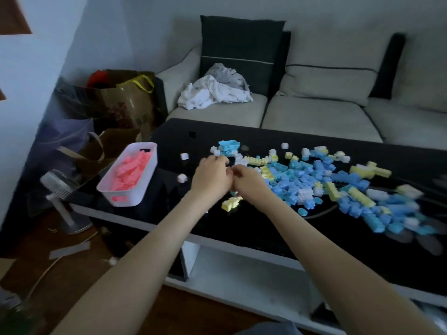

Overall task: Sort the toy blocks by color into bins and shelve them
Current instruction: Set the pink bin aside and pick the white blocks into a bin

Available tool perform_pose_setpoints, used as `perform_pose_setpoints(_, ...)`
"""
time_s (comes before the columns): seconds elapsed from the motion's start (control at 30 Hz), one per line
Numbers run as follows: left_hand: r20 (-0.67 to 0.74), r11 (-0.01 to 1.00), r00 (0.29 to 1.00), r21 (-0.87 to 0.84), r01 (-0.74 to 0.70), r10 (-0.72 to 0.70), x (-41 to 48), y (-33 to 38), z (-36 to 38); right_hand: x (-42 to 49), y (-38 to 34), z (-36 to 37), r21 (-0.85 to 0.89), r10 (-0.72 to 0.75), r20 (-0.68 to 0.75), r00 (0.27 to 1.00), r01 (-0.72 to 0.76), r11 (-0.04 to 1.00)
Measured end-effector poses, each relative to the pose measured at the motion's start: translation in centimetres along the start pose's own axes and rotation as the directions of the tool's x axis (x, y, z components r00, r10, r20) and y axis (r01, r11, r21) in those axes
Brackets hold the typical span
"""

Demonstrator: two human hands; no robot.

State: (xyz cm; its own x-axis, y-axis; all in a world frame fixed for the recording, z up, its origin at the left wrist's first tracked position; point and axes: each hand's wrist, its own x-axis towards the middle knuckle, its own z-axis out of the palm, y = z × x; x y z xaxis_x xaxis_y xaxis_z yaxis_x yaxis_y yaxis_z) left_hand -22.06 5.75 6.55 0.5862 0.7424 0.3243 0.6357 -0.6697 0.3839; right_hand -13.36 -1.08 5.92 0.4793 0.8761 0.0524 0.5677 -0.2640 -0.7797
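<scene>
Person's left hand (212, 176) and right hand (246, 183) close together over glossy black tabletop (242, 228), fingers curled; motion blur hides whether either holds anything. Loose pile of blue, yellow and white plastic toy blocks (314, 180) spreads right of hands. White plastic bin (148, 180) of pink blocks (128, 172) sits at table's left edge, grey sofa (314, 112) behind.

Glossy black table (254, 228), perhaps glass; matt plastic bin (145, 165); cloth sofa (314, 117).
</scene>
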Motion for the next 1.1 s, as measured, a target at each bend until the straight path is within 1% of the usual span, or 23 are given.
perform_pose_setpoints(0.03, 0.04, 0.999, 0.999, -0.05, -0.016, 0.018, 0.1, 2.2, 1.2, -0.6, 1.0, -1.7, -0.039, 0.028, -0.033, 0.999, -0.03, 0.999)
perform_pose_setpoints(0.1, 0.076, 0.99, 0.994, -0.124, -0.064, 0.073, 0.5, 6.1, 3.3, -1.8, 3.2, -5.2, -0.054, 0.101, -0.113, 0.988, -0.108, 0.993)
perform_pose_setpoints(0.2, 0.094, 0.976, 0.98, -0.146, -0.16, 0.175, 1.1, 12.0, 5.8, -3.4, 6.6, -10.4, -0.107, 0.149, -0.246, 0.958, -0.18, 0.978)
perform_pose_setpoints(0.33, 0.14, 0.936, 0.941, -0.219, -0.274, 0.308, 0.8, 20.0, 8.6, -6.2, 11.3, -17.1, -0.202, 0.232, -0.381, 0.895, -0.326, 0.924)
perform_pose_setpoints(0.4, 0.162, 0.915, 0.917, -0.249, -0.318, 0.363, 0.2, 23.2, 9.4, -7.8, 13.4, -20.3, -0.27, 0.22, -0.462, 0.859, -0.373, 0.888)
perform_pose_setpoints(0.47, 0.225, 0.878, 0.869, -0.307, -0.366, 0.441, -0.5, 26.7, 10.5, -10.4, 16.2, -24.0, -0.369, 0.21, -0.548, 0.81, -0.459, 0.809)
perform_pose_setpoints(0.53, 0.276, 0.836, 0.812, -0.371, -0.404, 0.515, -1.2, 28.9, 11.3, -13.1, 18.8, -27.0, -0.435, 0.241, -0.634, 0.734, -0.597, 0.674)
perform_pose_setpoints(0.6, 0.3, 0.818, 0.786, -0.403, -0.409, 0.541, -2.0, 30.9, 12.2, -15.7, 21.3, -29.4, -0.426, 0.276, -0.705, 0.653, -0.701, 0.572)
perform_pose_setpoints(0.7, 0.318, 0.81, 0.774, -0.435, -0.395, 0.548, -2.7, 33.3, 13.7, -17.8, 23.7, -31.8, -0.384, 0.363, -0.731, 0.578, -0.788, 0.482)
perform_pose_setpoints(0.73, 0.329, 0.806, 0.765, -0.441, -0.394, 0.554, -2.9, 34.0, 14.1, -18.0, 24.3, -32.4, -0.383, 0.385, -0.729, 0.566, -0.803, 0.456)
perform_pose_setpoints(0.8, 0.357, 0.789, 0.729, -0.461, -0.406, 0.584, -3.3, 35.5, 14.9, -18.5, 24.9, -33.2, -0.441, 0.405, -0.696, 0.593, -0.798, 0.412)
perform_pose_setpoints(0.87, 0.373, 0.768, 0.7, -0.495, -0.406, 0.61, -3.9, 37.3, 16.0, -18.6, 25.6, -33.8, -0.482, 0.411, -0.663, 0.625, -0.777, 0.404)
perform_pose_setpoints(0.97, 0.311, 0.691, 0.661, -0.57, -0.444, 0.682, -5.1, 39.8, 17.7, -18.1, 25.8, -33.9, -0.542, 0.4, -0.622, 0.673, -0.739, 0.399)
perform_pose_setpoints(1.03, 0.289, 0.628, 0.618, -0.64, -0.443, 0.731, -5.8, 41.2, 18.4, -17.8, 25.7, -33.7, -0.54, 0.394, -0.625, 0.674, -0.738, 0.405)
perform_pose_setpoints(1.1, 0.285, 0.572, 0.561, -0.692, -0.442, 0.778, -6.1, 42.4, 19.0, -17.7, 25.3, -33.2, -0.483, 0.395, -0.642, 0.657, -0.747, 0.457)
